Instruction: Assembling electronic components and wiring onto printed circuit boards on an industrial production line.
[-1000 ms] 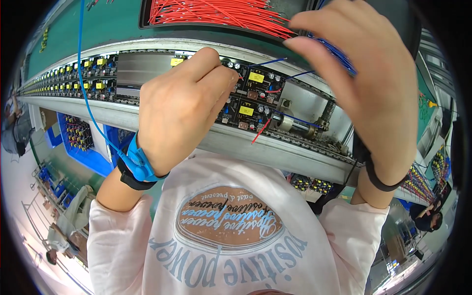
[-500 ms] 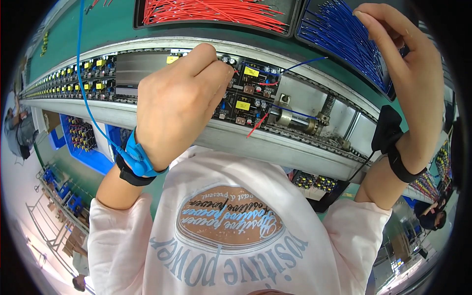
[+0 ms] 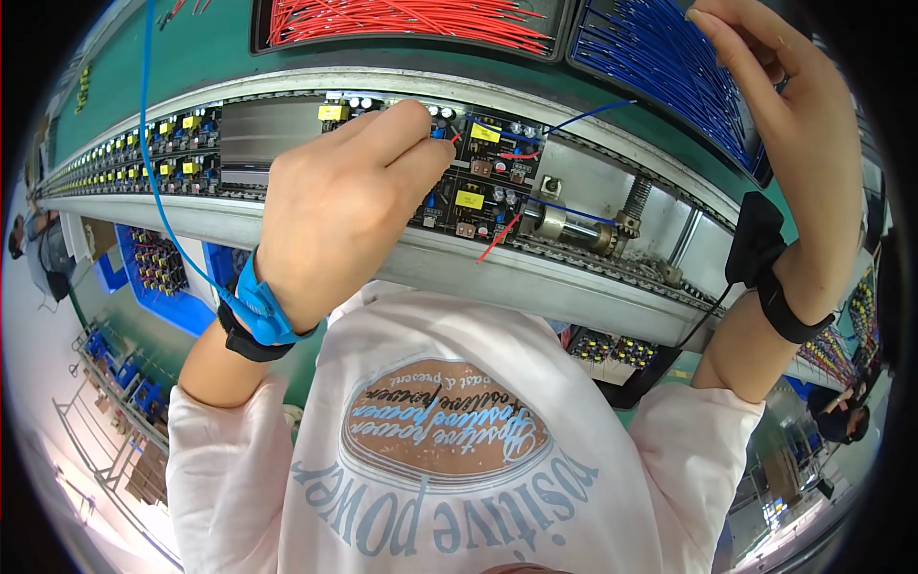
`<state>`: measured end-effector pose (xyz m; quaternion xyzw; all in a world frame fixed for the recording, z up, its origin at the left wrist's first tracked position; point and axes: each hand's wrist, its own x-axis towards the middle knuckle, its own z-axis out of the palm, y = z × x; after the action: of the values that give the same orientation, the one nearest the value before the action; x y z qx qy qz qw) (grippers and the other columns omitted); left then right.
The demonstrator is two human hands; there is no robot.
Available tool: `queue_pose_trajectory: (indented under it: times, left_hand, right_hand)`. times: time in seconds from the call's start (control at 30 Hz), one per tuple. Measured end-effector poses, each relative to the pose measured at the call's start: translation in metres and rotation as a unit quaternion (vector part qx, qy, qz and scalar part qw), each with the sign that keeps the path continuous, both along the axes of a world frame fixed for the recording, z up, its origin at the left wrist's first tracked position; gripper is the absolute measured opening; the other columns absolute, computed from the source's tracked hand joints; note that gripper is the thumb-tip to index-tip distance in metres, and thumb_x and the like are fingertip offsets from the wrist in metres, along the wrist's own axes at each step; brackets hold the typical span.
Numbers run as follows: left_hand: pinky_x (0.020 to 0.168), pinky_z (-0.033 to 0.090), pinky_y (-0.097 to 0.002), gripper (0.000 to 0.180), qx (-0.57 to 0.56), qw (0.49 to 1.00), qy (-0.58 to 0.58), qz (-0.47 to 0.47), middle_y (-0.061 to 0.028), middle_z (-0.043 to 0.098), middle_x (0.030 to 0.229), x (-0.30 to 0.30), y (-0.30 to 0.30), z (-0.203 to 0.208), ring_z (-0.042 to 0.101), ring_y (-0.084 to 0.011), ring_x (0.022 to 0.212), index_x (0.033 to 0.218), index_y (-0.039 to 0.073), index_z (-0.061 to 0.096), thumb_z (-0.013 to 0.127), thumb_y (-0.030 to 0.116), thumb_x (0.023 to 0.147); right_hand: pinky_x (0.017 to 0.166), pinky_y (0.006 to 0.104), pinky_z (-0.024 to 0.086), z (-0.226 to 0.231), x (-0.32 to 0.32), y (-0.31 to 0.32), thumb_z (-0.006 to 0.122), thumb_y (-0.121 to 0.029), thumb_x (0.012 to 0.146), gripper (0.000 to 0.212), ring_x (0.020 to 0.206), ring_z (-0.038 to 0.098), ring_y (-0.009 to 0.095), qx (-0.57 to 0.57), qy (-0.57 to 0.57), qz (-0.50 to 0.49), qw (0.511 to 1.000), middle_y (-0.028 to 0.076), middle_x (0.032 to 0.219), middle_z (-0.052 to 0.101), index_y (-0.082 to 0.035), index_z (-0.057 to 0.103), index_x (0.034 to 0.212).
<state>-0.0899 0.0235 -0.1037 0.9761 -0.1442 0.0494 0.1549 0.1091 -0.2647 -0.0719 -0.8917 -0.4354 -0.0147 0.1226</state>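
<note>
Circuit board (image 3: pixel 483 172) sits on the conveyor rail (image 3: pixel 535 277), right under the left hand's fingertips and just past them toward the right. Left hand (image 3: pixel 344 206) is curled almost closed, thumb and forefinger pinched at the board's upper left corner; a short red lead end shows at the pinch, but whether the fingers actually grip it I cannot tell. Blue wrist strap (image 3: pixel 258 311) on that wrist, its coiled blue cord (image 3: pixel 148 143) running up and away to the left.

Key relation — a blue wire (image 3: pixel 583 113) leaves the board and runs up and right, its long axis pointing toward the right hand. A second blue wire and a loose red wire (image 3: pixel 497 239) hang off the board's lower half, below the left fingertips.

Right hand (image 3: pixel 803 143) is well apart from the board, up and right, fingers loosely bent over the tray of blue wires (image 3: pixel 669 67); grip hidden, cannot tell if it has a wire. Left hand is clearly nearer the board.

Tray of red wires (image 3: pixel 402 24) lies above the left hand. More boards line the rail further left.
</note>
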Motion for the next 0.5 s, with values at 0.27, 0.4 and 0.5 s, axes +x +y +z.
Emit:
queue_pose_trajectory:
  times: [0.27,0.4,0.5]
  left_hand:
    - [0.059,0.049,-0.0367,0.008,0.011,1.000,-0.005,-0.009,-0.0051,0.058,0.083,0.011,0.000,0.005,0.064,-0.0250,0.069,0.092,0.007,0.073,0.076,0.007,0.084]
    - [0.059,0.050,-0.0366,0.010,0.031,0.999,-0.005,-0.020,-0.0046,0.060,0.086,0.017,0.001,0.004,0.065,-0.0254,0.071,0.094,0.008,0.072,0.075,0.008,0.085]
    - [0.060,0.051,-0.0367,0.010,0.048,0.999,-0.002,-0.025,-0.0045,0.061,0.087,0.020,0.001,0.004,0.065,-0.0259,0.072,0.095,0.008,0.072,0.075,0.009,0.086]
  right_hand:
    - [0.074,0.0374,0.051,-0.008,0.002,0.005,0.072,-0.008,0.092,0.018,0.082,0.062,0.028,0.006,-0.013,-0.026,1.000,0.011,0.091,0.060,0.001,0.064,0.105]
    - [0.074,0.0373,0.051,-0.010,-0.001,0.012,0.072,-0.008,0.092,0.018,0.082,0.062,0.029,0.009,-0.020,-0.041,0.999,0.011,0.091,0.061,0.001,0.064,0.105]
    - [0.074,0.0372,0.051,-0.017,0.007,0.008,0.071,-0.008,0.093,0.017,0.082,0.062,0.029,0.010,-0.024,-0.053,0.998,0.011,0.091,0.061,0.001,0.063,0.105]
